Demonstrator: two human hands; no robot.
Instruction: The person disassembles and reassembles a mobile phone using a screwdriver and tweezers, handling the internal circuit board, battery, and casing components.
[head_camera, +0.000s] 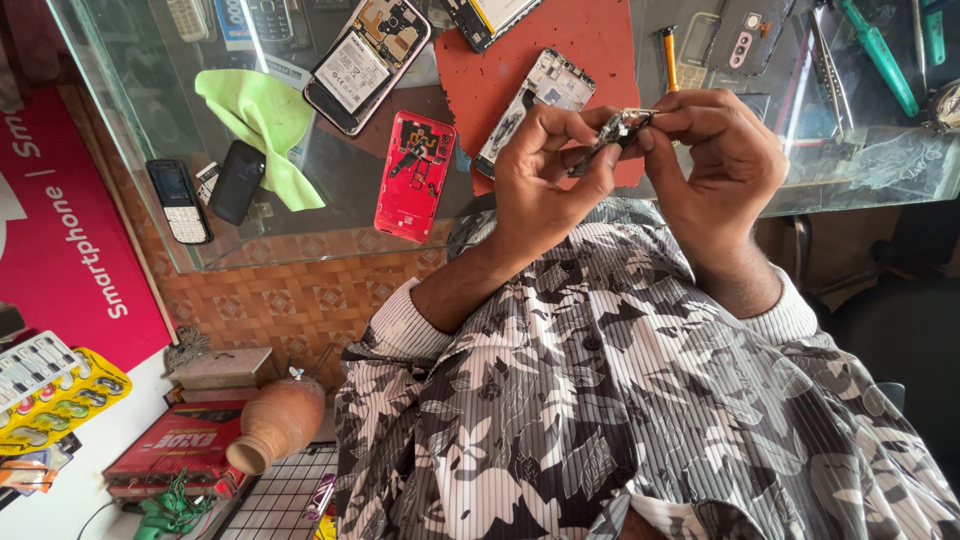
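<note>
The glass tabletop (330, 185) is the biggest thing here, a clear sheet carrying phones in pieces. A red mat (590, 50) lies across its middle. On the mat rests a bare silver phone frame (535, 105), with a yellow-handled screwdriver (668, 55) beside it nearer the far edge. Off the mat, a phone with its back off (365, 62) shows its battery, touching nothing but the glass. Next to it a lime-green cloth (262, 125) lies crumpled, one corner draped toward a black phone (236, 180) near the tabletop's front edge. A dark keypad phone (180, 200) sits just beside that one, at the front corner. A red inner phone cover (414, 175) lies close to the front edge, between the cloth and the mat. Green-handled tools (880, 55) lie toward the far right corner.

The person leans over the front edge in a striped, patterned shirt (620, 400). The left hand (545, 175) and the right hand (715, 150) meet above the mat's near edge, lifted clear of the glass. Between them is a small phone part (615, 132), dark with bits of metal. The left hand's fingers are pinched narrow on its lower end; the right hand's fingers are curled tight on its upper end.
</note>
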